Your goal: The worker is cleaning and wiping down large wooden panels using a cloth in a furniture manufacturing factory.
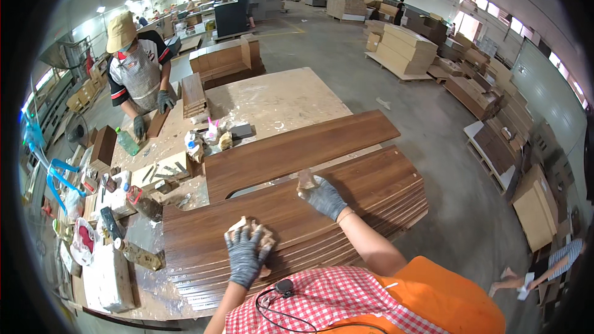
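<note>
Both my hands wear grey knit gloves. My left hand (245, 258) presses its fingers over a crumpled beige rag (265, 245) on the top board of a stack of dark brown wood-grain panels (291, 210). Farther away and to the right, my right hand (324, 198) closes on a small tan and brown wad (305, 179) near the far edge of the same board. Whether that wad is cloth or sponge I cannot tell. Just beyond the stack lies another long brown board (303, 146), with a narrow gap between.
At left stand a green bottle (127, 141), a dirty bottle (137, 253), a white box (108, 278) and a wooden block with dark strips (162, 172). Across the worktable (284, 96), a gloved co-worker (137, 65) handles a brown piece. Stacked cartons (405, 49) stand beyond.
</note>
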`<action>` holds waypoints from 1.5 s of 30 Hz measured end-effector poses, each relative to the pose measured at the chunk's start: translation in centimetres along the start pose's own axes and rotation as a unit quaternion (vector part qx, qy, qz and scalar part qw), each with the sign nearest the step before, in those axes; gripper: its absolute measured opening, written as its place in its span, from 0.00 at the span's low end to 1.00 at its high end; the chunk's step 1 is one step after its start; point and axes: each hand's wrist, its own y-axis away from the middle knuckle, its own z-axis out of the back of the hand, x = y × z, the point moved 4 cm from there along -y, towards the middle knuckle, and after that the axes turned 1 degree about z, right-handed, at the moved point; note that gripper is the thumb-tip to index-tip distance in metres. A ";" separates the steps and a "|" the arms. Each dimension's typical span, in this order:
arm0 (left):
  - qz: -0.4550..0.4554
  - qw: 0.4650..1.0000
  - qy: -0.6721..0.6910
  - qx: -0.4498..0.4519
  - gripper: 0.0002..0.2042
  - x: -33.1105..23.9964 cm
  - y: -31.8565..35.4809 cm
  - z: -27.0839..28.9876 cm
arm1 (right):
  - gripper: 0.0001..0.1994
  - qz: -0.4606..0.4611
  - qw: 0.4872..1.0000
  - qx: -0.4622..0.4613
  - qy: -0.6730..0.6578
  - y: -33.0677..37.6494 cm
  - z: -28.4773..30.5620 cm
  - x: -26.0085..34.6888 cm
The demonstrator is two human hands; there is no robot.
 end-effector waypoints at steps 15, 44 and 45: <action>0.327 0.936 -0.124 -0.045 0.25 20.7 4.1 4.1 | 0.14 -0.022 0.999 -0.002 -0.041 0.0 0.0 -0.2; 0.089 0.994 -0.053 -0.019 0.26 0.1 -1.8 -2.0 | 0.13 -0.018 0.998 0.012 0.056 0.3 -1.7 0.1; 0.089 0.995 -0.048 -0.015 0.26 0.1 -1.8 -1.9 | 0.13 -0.018 0.998 0.012 0.057 0.3 -1.6 0.2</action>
